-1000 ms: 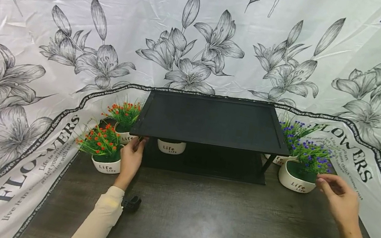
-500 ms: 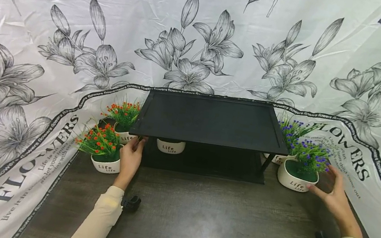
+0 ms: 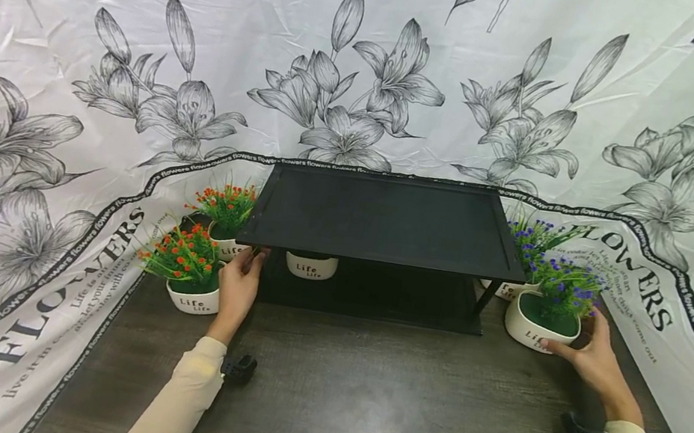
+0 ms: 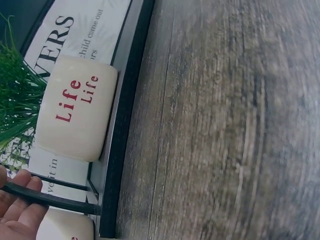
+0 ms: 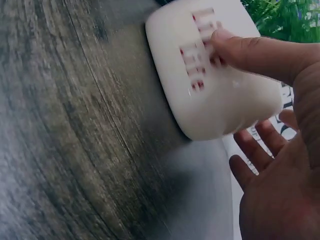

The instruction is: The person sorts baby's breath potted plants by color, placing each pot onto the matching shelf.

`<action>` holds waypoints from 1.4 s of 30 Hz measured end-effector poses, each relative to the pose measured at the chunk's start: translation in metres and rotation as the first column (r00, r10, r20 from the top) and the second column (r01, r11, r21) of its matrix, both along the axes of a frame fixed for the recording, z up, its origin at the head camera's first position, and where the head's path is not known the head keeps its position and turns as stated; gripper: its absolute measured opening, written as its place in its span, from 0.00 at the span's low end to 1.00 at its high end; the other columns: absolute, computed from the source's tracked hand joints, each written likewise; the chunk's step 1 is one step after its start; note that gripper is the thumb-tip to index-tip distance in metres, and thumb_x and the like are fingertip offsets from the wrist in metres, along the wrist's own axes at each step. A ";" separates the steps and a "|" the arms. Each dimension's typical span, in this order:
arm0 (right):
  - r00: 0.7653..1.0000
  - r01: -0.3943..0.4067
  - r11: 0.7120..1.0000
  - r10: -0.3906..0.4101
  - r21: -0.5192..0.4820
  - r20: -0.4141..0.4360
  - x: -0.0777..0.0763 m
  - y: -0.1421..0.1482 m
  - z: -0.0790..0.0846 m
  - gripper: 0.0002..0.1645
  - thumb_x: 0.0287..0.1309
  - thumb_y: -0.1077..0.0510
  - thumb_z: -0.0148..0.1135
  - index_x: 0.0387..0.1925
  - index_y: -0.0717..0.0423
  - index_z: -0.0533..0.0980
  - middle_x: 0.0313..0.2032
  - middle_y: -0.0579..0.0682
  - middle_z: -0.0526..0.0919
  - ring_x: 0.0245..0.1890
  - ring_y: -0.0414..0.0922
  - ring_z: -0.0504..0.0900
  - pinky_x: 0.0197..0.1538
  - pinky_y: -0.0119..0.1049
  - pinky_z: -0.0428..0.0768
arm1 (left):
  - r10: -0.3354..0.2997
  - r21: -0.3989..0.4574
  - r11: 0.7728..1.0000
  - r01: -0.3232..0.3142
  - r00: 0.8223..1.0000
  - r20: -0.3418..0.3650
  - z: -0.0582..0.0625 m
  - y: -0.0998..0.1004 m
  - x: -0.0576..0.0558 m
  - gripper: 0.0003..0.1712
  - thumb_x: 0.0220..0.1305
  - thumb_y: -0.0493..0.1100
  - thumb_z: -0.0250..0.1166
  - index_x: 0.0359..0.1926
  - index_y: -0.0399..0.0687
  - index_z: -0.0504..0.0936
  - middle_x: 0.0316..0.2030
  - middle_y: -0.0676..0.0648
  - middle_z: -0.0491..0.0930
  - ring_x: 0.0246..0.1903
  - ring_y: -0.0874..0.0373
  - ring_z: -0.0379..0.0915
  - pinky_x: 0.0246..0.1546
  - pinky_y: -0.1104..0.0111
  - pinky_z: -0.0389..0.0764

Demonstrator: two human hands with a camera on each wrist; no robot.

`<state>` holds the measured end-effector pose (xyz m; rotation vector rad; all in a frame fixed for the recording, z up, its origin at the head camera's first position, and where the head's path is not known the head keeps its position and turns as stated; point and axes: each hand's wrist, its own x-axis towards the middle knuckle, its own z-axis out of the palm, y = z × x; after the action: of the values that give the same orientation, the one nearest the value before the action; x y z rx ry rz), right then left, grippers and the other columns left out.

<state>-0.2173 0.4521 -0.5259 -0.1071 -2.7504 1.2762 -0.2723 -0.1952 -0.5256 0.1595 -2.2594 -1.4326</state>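
My left hand (image 3: 237,291) is at the front left corner of a two-tier black shelf (image 3: 387,223). In the left wrist view its fingers curl around the shelf's thin black post (image 4: 65,203). A white pot (image 4: 75,112) marked "Life" stands on the lower tier, its plant mostly hidden in the head view by the top board. At the right, my right hand (image 3: 599,366) grips a white flower pot (image 3: 523,328) with purple flowers. The thumb (image 5: 237,50) lies across the lettering on the pot's front, and the other fingers reach around its side and back.
Two pots with orange flowers (image 3: 188,252) stand left of the shelf, near my left forearm. Another purple-flowered plant (image 3: 531,234) is behind the gripped one, beside the shelf's right end. A flower-printed cloth (image 3: 371,61) hangs behind the dark wooden table (image 3: 359,400).
My right hand has moved from beside the purple-flowered pot to take hold of it, the thumb sliding left onto its front. The left hand stays at the shelf's post.
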 end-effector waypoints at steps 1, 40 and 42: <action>1.000 0.001 1.000 -0.001 0.015 -0.003 0.000 0.000 -0.001 0.73 0.61 0.49 0.79 0.83 0.69 0.36 0.71 0.83 0.52 0.69 0.80 0.54 0.65 0.81 0.56 | 0.003 0.001 1.000 -0.003 1.000 0.002 0.000 0.000 0.000 0.25 0.80 0.44 0.63 0.70 0.34 0.79 0.59 0.29 0.84 0.58 0.37 0.85 0.59 0.44 0.84; 0.994 -0.047 0.996 0.040 0.070 0.103 0.018 -0.029 0.027 0.61 0.63 0.40 0.76 0.79 0.70 0.56 0.63 0.73 0.77 0.48 0.40 0.80 0.52 0.53 0.81 | 0.021 0.012 1.000 -0.021 1.000 0.014 0.001 0.000 -0.001 0.24 0.80 0.44 0.64 0.68 0.36 0.80 0.58 0.30 0.85 0.58 0.38 0.85 0.59 0.44 0.84; 0.996 -0.059 0.996 0.053 0.073 0.075 0.021 -0.034 0.031 0.58 0.61 0.42 0.78 0.77 0.69 0.59 0.61 0.71 0.79 0.44 0.31 0.78 0.47 0.40 0.81 | 0.025 0.009 1.000 -0.025 1.000 0.011 0.001 0.001 -0.001 0.24 0.79 0.44 0.64 0.68 0.36 0.81 0.58 0.30 0.85 0.58 0.38 0.85 0.59 0.44 0.84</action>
<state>-0.1959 0.4177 -0.4946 -0.0719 -2.8786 1.2032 -0.2730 -0.1947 -0.5246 0.1980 -2.2517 -1.4321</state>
